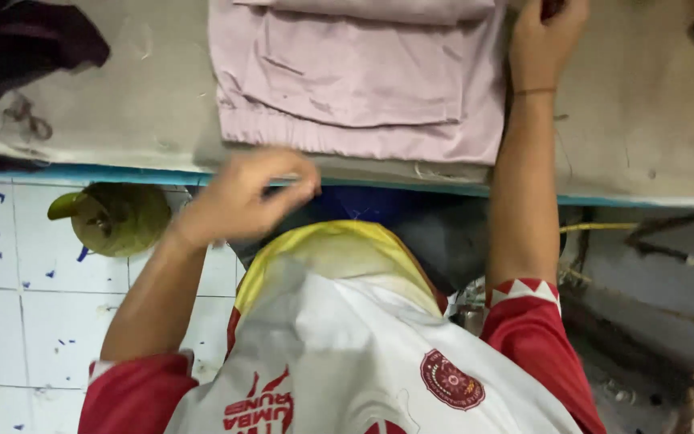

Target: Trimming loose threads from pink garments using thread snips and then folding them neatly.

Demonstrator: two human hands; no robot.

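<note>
Folded pale pink garment (355, 76) lies flat on the desk (122, 104), near edge squared up. Left hand (242, 197) hovers at that near edge, fingers loosely curled and empty. Right hand (544, 40) rests at its right side, maybe gripping something dark; can't tell.

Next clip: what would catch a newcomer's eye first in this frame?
A folded pale pink cloth garment lies in the middle of the worn grey padded table. The left hand is at the table's near edge below it, blurred, while the right hand rests by the garment's right side. A green plastic bottle sits on the tiled floor at left.
</note>
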